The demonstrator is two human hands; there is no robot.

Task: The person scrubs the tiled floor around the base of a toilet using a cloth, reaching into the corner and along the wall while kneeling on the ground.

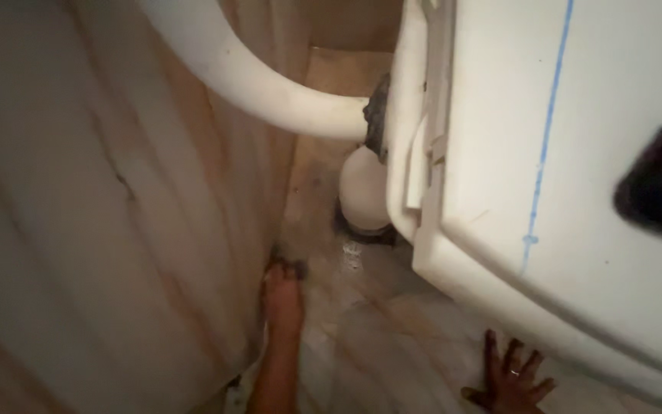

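Hands are working low beside a white toilet (576, 153): the left hand (283, 295) is reaching along the marble wall (116, 230), pressing a small dark pad (289, 266) into the floor corner. The right hand (511, 379), fingers spread and empty, is lying flat on the floor (392, 337), seemingly bracing.

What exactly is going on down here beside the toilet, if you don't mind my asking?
A person is reaching down into the narrow gap between the marble wall and the toilet. The left hand stretches along the floor toward the white pipe, with something dark at its fingertips. The right hand rests spread on the floor.
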